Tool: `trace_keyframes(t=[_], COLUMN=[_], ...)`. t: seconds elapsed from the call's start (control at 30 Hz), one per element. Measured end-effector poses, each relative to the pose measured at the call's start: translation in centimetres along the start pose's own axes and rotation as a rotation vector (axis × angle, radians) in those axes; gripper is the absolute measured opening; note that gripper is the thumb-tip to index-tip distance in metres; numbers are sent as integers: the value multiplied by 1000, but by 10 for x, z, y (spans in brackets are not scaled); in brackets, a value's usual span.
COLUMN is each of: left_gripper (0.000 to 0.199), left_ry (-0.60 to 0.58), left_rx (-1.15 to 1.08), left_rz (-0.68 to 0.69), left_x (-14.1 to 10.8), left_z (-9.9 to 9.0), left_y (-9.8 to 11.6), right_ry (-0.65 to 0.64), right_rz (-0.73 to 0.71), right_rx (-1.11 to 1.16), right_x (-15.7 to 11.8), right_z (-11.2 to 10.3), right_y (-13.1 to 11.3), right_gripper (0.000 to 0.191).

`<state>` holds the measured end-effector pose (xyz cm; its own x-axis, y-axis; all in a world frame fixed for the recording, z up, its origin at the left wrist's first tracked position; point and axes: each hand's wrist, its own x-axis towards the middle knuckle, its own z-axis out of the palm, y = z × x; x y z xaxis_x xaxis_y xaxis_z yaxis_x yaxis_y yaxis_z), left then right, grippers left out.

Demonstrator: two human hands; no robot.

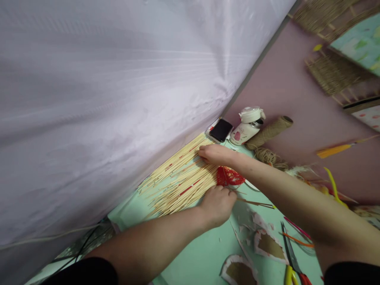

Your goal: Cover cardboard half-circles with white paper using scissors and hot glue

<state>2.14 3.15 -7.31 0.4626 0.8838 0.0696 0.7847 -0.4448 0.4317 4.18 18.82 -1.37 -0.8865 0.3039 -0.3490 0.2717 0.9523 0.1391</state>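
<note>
Many thin pale sticks (pixel 184 178) lie spread over the light green table (pixel 204 253), in rough bands beside the pale curtain. My right hand (pixel 215 154) rests at the upper right end of the sticks, its fingers bent down onto them; what it grips is hidden. Closer to me, my left hand (pixel 219 204) has its fingers curled at the lower right end, near a few brown sticks (pixel 257 203); its grasp is hidden too. A red netted piece (pixel 230 175) sits between the two hands.
A dark-screened phone (pixel 221 130), a white bottle (pixel 245 128) and a twine roll (pixel 270 132) stand behind. Scissors (pixel 292 253) and brown pieces with white edges (pixel 268 244) lie at the lower right. A pale curtain (pixel 103 99) hangs along the left; woven pieces (pixel 335 71) hang on the wall.
</note>
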Motion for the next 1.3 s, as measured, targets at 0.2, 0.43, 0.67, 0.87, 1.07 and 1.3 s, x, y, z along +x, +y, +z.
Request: trace_keyframes(t=[0.2,0.43,0.67,0.87,1.07,1.3], left_gripper=[22,22,22,22,20,20], left_ry=[-16,-3,18,20,15,-16], left_rx=[-7,-7,-12,-16,-29,-18], left_rz=[-8,-5,2,-4,-8,-15], left_x=[1,2,2,1,0,0], left_z=[2,4,5,4,2,-1], left_y=[-1,-1,-1,-1,-1,1], right_ry=[-15,-12,-56,23,175,253], right_rz=[-59,-68,-40,-63,-111,-147], right_rx=[-7,-51,-112,-147,-193,-258], right_x=[5,5,2,-6,-6,3], right_z=[3,4,1,5,15,25], right_y=[-2,-3,-8,-4,2,7], right_gripper=[20,19,17,15,18,25])
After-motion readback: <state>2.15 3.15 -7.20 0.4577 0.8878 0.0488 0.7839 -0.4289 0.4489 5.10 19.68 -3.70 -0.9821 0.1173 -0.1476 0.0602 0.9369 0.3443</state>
